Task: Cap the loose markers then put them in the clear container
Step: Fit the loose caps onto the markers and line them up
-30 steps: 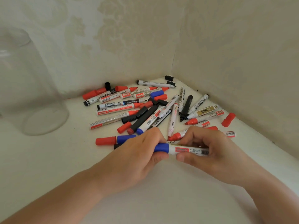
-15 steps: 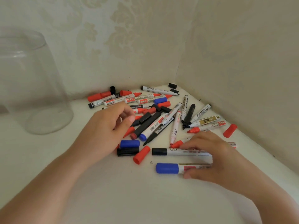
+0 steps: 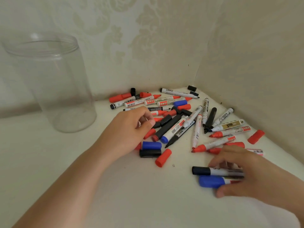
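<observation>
White tabletop (image 3: 115, 203): capped markers (image 3: 212, 176) lengthwise, caps leftward.

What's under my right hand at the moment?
Under the right hand lie two capped markers side by side: a black-capped marker and a blue-capped marker. Only their caps and part of their white barrels show; the hand covers their far ends.

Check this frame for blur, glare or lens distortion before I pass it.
Head view: the right hand and the two capped markers under it are motion-smeared; the left hand and pile are sharper. Lighting is soft, shadows faint. The clear container shows mild rim highlights and leans with wide-angle distortion.
</observation>
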`<state>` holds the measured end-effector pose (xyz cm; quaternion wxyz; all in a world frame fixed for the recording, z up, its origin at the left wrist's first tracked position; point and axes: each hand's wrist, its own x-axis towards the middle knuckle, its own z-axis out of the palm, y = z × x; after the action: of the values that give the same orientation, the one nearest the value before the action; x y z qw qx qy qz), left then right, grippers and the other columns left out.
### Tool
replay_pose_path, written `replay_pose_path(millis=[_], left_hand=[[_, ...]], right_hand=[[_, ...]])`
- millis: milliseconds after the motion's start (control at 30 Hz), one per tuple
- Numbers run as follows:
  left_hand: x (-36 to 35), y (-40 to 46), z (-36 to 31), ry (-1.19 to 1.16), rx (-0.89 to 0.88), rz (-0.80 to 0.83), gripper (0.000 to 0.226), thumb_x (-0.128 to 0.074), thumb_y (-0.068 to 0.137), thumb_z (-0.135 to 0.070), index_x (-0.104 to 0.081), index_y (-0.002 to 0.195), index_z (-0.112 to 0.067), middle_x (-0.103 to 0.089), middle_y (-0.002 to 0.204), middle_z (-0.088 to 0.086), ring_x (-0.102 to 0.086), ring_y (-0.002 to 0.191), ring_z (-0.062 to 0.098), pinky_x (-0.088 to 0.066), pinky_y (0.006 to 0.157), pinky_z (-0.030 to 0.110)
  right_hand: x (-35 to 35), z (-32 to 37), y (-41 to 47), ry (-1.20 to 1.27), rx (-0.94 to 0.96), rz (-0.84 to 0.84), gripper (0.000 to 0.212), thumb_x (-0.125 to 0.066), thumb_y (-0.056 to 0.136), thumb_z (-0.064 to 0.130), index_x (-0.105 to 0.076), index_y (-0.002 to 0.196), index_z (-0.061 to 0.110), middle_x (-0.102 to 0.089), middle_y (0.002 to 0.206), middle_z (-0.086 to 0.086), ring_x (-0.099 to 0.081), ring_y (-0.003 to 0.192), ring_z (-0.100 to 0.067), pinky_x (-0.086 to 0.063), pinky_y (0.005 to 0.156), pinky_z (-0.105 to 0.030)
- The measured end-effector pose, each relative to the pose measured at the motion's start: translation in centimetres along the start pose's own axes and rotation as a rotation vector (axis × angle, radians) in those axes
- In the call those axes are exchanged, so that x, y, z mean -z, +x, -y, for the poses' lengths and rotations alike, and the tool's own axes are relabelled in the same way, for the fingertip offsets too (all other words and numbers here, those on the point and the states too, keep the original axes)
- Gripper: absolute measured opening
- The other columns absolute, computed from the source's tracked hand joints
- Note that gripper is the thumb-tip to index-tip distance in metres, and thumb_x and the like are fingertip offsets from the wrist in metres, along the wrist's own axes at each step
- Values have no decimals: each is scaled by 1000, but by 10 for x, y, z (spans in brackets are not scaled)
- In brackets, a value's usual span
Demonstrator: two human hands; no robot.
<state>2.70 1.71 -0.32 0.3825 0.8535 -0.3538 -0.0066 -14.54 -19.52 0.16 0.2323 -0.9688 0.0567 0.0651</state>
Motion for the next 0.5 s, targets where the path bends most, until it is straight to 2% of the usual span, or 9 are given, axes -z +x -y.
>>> replay_pose_path(millis=[67, 100, 133, 200, 233, 300, 367, 434, 500], left_hand=[[-1, 0, 0, 0, 2, 34, 5, -52, 89, -30, -57, 88, -29, -57, 77, -15, -51, 69, 2, -38, 60, 15], [-1, 0, 0, 1, -10, 66, 4, -53, 88, -31, -57, 86, -30, -58, 77, -14, -50, 67, 2, -37, 58, 14], [-2, -1, 0, 3, -27, 102, 5, -54, 87, -32, -56, 84, -32, -59, 76, -13, -49, 64, 1, -36, 56, 14], [-1, -3, 0, 17, -66, 176, 6, -56, 84, -37, -56, 78, -35, -60, 73, -14, -49, 65, -2, -34, 54, 14], [-2, -4, 0, 29, -91, 206, 7, -56, 82, -39, -57, 77, -35, -60, 73, -14, -49, 66, -2, -35, 55, 16], [-4, -7, -4, 70, -144, 255, 13, -57, 78, -46, -57, 75, -33, -57, 70, -14, -50, 70, -1, -36, 57, 17], [-10, -11, -12, 180, -209, 244, 24, -56, 73, -57, -56, 73, -33, -52, 68, -15, -49, 69, 1, -36, 57, 16], [-18, -16, -20, 273, -282, 202, 37, -50, 67, -68, -54, 76, -32, -48, 69, -16, -45, 68, 1, -32, 58, 17], [-26, -19, -20, 310, -359, 178, 46, -45, 64, -73, -53, 77, -30, -45, 67, -17, -41, 66, 1, -29, 58, 16]], right_hand=[[5, 2, -2, 62, 16, -40, 77, -54, 25, 90, -44, 99, 69, -42, 109, 38, -44, 97, 7, -36, 71, -5], [8, 3, -4, 89, 40, -114, 71, -60, 33, 85, -51, 99, 62, -50, 105, 29, -47, 92, 2, -36, 70, -6], [11, 5, -5, 93, 53, -216, 56, -65, 45, 77, -57, 97, 56, -55, 100, 23, -50, 87, -1, -36, 69, -6], [18, 11, -6, 28, 47, -381, 17, -69, 71, 48, -65, 87, 47, -59, 93, 22, -52, 82, 2, -36, 66, -5], [20, 13, -4, -30, 44, -415, 11, -66, 77, 35, -66, 84, 44, -60, 89, 21, -51, 81, 6, -36, 65, -3], [25, 16, 1, -150, 15, -396, 16, -58, 85, 27, -65, 92, 40, -61, 75, 20, -50, 79, 11, -36, 65, -5], [30, 18, 10, -241, -30, -334, 21, -49, 90, 26, -64, 99, 38, -56, 85, 24, -50, 73, 5, -34, 65, -11], [35, 13, 20, -305, -76, -325, 22, -47, 92, 24, -64, 100, 35, -59, 90, 17, -50, 77, -3, -36, 69, -19], [37, 5, 23, -290, -128, -350, 15, -53, 89, 25, -65, 93, 33, -58, 83, 15, -52, 76, -6, -37, 63, -16]])
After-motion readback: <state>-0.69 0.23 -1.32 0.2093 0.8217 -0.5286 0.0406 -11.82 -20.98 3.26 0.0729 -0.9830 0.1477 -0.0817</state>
